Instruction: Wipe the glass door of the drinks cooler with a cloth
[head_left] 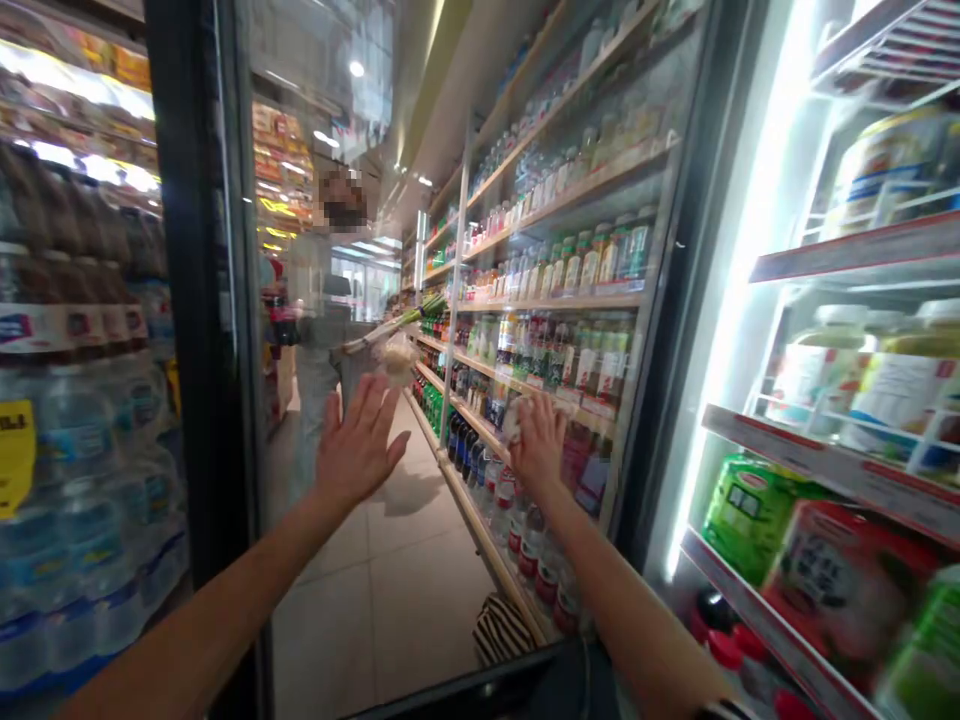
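Two bare forearms are extended forward from the lower edge of the view, the left forearm [217, 600] from the lower left corner and the right forearm [615, 570] from the lower right. Both are directed toward a clear glass door [330, 620], which is bounded by a black frame [656, 370] and is positioned in front of the hands. The left hand [358, 455] is held flat and unfolded, with the fingers pointed upward and the thumb set apart; nothing is gripped by it. The right hand [538, 450] is positioned farther right with its fingers bent. A small pale wad [513, 424] is seen at the left edge of these fingers; whether it is pinched or only covered cannot be told. Contact with the pane cannot be confirmed for either hand.

Within the pane, wooden shelves [551, 300] stocked with bottles, a tiled floor [420, 600] and a person in grey [315, 330] are visible. To the right, a lit cooler is fitted with shelves on which pale-drink bottles [817, 365], a green package [754, 510] and a red package [840, 570] are placed. To the left, clear bottles [86, 425] are stacked beside a yellow tag [16, 450].
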